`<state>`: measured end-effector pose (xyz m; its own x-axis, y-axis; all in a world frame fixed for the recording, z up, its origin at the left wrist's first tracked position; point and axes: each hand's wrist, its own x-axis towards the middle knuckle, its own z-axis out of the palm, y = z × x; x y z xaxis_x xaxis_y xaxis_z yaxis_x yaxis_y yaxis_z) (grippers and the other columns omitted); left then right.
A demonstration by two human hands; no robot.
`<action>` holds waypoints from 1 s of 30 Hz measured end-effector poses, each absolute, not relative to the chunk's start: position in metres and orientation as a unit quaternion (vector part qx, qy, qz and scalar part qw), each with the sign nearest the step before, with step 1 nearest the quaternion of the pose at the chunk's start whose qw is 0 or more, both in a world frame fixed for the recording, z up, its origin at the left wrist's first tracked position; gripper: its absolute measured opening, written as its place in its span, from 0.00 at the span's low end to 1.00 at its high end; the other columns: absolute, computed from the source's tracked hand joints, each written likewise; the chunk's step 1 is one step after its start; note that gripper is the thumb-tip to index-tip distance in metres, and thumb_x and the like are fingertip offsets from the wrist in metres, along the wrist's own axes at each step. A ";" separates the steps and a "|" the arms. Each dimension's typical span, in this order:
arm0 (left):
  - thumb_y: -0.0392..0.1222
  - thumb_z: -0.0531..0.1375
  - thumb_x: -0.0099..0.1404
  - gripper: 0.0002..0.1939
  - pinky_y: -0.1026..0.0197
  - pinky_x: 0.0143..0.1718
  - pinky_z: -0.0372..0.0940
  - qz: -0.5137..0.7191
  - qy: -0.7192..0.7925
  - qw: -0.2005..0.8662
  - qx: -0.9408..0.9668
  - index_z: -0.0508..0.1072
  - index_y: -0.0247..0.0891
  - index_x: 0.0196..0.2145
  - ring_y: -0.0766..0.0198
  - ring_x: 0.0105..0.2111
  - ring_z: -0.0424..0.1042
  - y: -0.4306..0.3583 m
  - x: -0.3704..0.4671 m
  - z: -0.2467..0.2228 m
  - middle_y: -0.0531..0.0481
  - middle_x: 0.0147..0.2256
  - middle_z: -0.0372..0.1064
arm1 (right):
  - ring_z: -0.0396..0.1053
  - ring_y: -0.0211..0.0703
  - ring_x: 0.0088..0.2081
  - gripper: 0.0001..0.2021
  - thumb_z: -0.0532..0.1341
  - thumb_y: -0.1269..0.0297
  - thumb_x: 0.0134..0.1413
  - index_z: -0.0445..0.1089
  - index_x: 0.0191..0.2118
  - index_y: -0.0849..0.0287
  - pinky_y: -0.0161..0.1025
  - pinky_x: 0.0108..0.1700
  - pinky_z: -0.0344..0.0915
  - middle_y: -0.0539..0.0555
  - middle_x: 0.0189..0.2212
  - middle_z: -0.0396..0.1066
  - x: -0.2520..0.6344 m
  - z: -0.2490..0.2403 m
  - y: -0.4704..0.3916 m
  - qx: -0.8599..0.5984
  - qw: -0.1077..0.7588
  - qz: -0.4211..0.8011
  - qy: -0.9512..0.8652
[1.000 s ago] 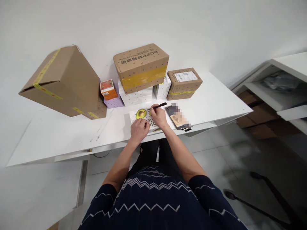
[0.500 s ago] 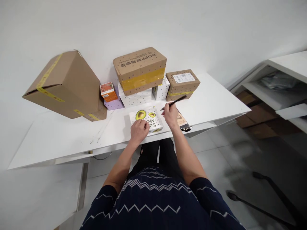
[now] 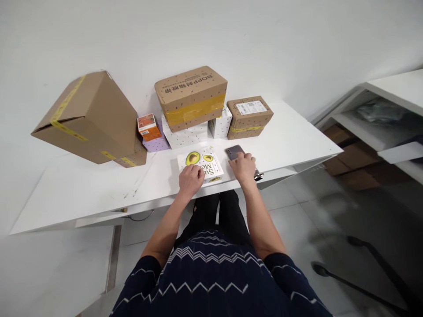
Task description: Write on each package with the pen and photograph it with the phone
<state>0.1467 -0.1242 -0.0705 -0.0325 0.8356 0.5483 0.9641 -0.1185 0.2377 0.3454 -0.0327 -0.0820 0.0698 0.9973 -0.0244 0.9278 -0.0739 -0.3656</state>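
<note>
My left hand (image 3: 191, 179) lies on the near left part of a white box (image 3: 213, 164) printed with avocados and lettering. Its fingers are closed over the box's near edge, and the fingertips are partly hidden. To the right, my right hand (image 3: 243, 167) is closed around the lower part of a dark grey smartphone (image 3: 234, 152), thumb on the left side. The phone lies flat, its back with camera lenses facing up. Beyond my right hand a black and metal clip (image 3: 259, 176) shows at the table's front edge. Whatever lies under the phone is mostly hidden.
Along the wall on the white table (image 3: 291, 136) stand a large carton (image 3: 95, 119), an orange box (image 3: 149, 128) on a lilac box (image 3: 156, 144), a taped carton (image 3: 191, 99) on a white box (image 3: 188, 137), and a labelled carton (image 3: 249, 116). Shelving (image 3: 396, 99) stands right.
My right hand has lowered the phone from an edge-on tilt to lying flat, covering the tan printed item seen earlier. My left hand stays on the avocado box.
</note>
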 end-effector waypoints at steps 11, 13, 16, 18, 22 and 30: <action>0.36 0.53 0.67 0.13 0.59 0.28 0.53 -0.287 -0.654 0.127 -0.688 0.65 0.40 0.24 0.62 0.26 0.63 -0.124 0.148 -0.074 0.50 0.23 0.63 | 0.58 0.65 0.58 0.32 0.59 0.52 0.58 0.58 0.64 0.63 0.53 0.55 0.56 0.69 0.60 0.62 0.364 -0.100 -0.043 -0.722 0.118 0.122 -0.671; 0.36 0.53 0.67 0.13 0.59 0.28 0.53 -0.280 -0.652 0.132 -0.692 0.65 0.40 0.24 0.62 0.27 0.63 -0.125 0.148 -0.076 0.49 0.23 0.63 | 0.59 0.67 0.57 0.34 0.60 0.52 0.56 0.58 0.65 0.63 0.55 0.56 0.56 0.70 0.59 0.64 0.364 -0.099 -0.046 -0.730 0.135 0.132 -0.657; 0.37 0.54 0.67 0.12 0.58 0.29 0.53 -0.273 -0.647 0.138 -0.698 0.66 0.40 0.24 0.61 0.27 0.63 -0.126 0.148 -0.078 0.49 0.24 0.63 | 0.61 0.67 0.57 0.36 0.62 0.52 0.52 0.59 0.64 0.64 0.57 0.56 0.57 0.70 0.55 0.67 0.372 -0.099 -0.052 -0.735 0.190 0.181 -0.626; 0.37 0.54 0.67 0.12 0.58 0.29 0.54 -0.272 -0.645 0.144 -0.699 0.67 0.40 0.25 0.61 0.27 0.64 -0.127 0.148 -0.079 0.48 0.25 0.64 | 0.66 0.62 0.53 0.38 0.64 0.50 0.49 0.60 0.63 0.63 0.54 0.54 0.62 0.68 0.51 0.71 0.381 -0.097 -0.058 -0.716 0.273 0.277 -0.580; 0.37 0.54 0.68 0.12 0.58 0.29 0.53 -0.267 -0.644 0.161 -0.698 0.67 0.40 0.25 0.61 0.28 0.64 -0.127 0.148 -0.080 0.48 0.25 0.64 | 0.74 0.50 0.41 0.36 0.62 0.44 0.46 0.63 0.59 0.57 0.45 0.41 0.71 0.59 0.44 0.75 0.392 -0.076 -0.075 -0.564 0.458 0.540 -0.425; 0.39 0.54 0.67 0.11 0.57 0.30 0.55 -0.264 -0.656 0.122 -0.697 0.68 0.41 0.27 0.60 0.30 0.66 -0.128 0.150 -0.078 0.47 0.27 0.66 | 0.73 0.55 0.48 0.31 0.51 0.36 0.54 0.69 0.52 0.54 0.53 0.43 0.74 0.60 0.49 0.75 0.345 -0.024 -0.124 -0.284 0.424 0.818 -0.265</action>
